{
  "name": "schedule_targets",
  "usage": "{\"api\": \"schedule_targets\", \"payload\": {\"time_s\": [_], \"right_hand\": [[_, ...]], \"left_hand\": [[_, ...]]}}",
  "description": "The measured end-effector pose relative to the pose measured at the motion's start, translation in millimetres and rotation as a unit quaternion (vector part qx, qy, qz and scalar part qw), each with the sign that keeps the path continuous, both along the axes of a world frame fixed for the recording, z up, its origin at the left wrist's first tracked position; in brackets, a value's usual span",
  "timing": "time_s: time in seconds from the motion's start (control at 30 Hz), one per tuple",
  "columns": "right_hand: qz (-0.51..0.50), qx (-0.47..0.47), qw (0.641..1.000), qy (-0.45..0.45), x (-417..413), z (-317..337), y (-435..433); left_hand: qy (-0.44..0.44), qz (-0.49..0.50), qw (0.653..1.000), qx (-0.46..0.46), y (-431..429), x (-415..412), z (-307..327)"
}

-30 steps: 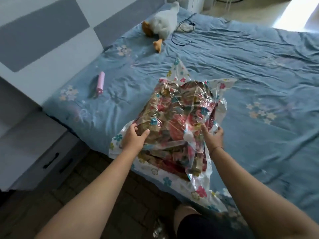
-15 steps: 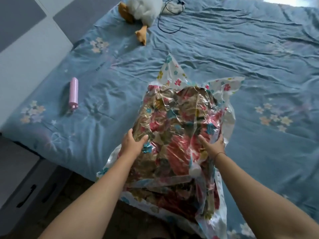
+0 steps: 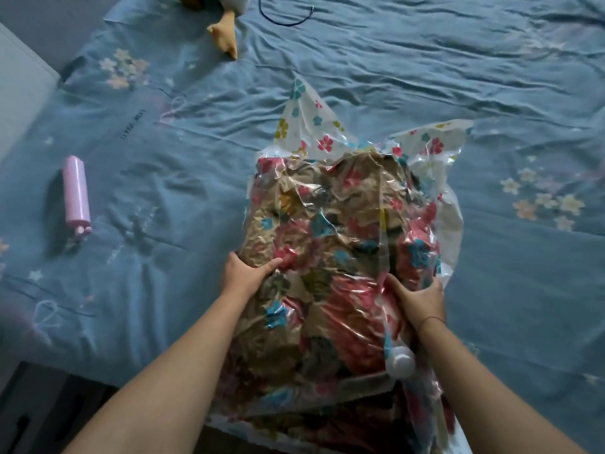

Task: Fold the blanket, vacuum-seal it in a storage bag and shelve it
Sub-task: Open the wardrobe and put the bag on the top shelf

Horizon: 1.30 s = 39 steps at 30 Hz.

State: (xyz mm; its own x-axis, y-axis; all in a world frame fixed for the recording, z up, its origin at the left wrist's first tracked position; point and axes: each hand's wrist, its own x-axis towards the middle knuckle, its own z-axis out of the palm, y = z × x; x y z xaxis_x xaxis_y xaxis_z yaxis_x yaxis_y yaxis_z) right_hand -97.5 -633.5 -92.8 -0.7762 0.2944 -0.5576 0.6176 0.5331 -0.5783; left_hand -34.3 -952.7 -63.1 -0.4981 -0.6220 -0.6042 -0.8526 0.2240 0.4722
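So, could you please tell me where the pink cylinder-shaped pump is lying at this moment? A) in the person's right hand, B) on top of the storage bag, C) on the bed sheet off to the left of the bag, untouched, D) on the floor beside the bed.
C: the pink pump lies on the blue bed sheet, well left of the storage bag, while both hands press on the bag.

Both forearms extended forward, bare. Left hand [image 3: 245, 274] laid palm-down, thumb spread toward the right, fingers curled over an edge. Right hand [image 3: 420, 298] pressed down, thumb pointed inward, fingers wrapped outward. Thin red band worn on right wrist.
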Motion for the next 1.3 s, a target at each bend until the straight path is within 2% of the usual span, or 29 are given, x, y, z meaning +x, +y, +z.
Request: {"api": "schedule_targets", "payload": {"time_s": [0.2, 0.43, 0.6, 0.73, 0.83, 0.93, 1.1, 1.3], "right_hand": [[-0.015, 0.001, 0.999, 0.034, -1, 3, 3], [-0.026, -0.009, 1.000, 0.014, 43, 40, 20], [-0.098, -0.031, 0.994, 0.037, 104, 75, 50], [-0.169, -0.024, 0.980, 0.101, 122, 122, 81], [-0.234, -0.016, 0.958, 0.167, 131, 170, 111], [-0.308, -0.002, 0.923, 0.232, 150, 225, 147], [-0.409, 0.018, 0.857, 0.313, 214, 307, 218], [-0.526, 0.051, 0.751, 0.396, 324, 384, 306]], "left_hand": [[-0.032, -0.026, 0.996, -0.076, 3, 3, 3], [-0.021, -0.008, 0.998, -0.057, 23, 56, 27], [0.011, -0.048, 0.997, -0.055, 47, 87, 58], [0.086, -0.097, 0.991, -0.042, 72, 68, 101], [0.149, -0.151, 0.977, -0.020, 99, 36, 145], [0.223, -0.223, 0.949, 0.003, 141, 5, 199], [0.319, -0.343, 0.883, 0.040, 249, -21, 290], [0.390, -0.457, 0.793, 0.101, 405, 2, 361]]}}
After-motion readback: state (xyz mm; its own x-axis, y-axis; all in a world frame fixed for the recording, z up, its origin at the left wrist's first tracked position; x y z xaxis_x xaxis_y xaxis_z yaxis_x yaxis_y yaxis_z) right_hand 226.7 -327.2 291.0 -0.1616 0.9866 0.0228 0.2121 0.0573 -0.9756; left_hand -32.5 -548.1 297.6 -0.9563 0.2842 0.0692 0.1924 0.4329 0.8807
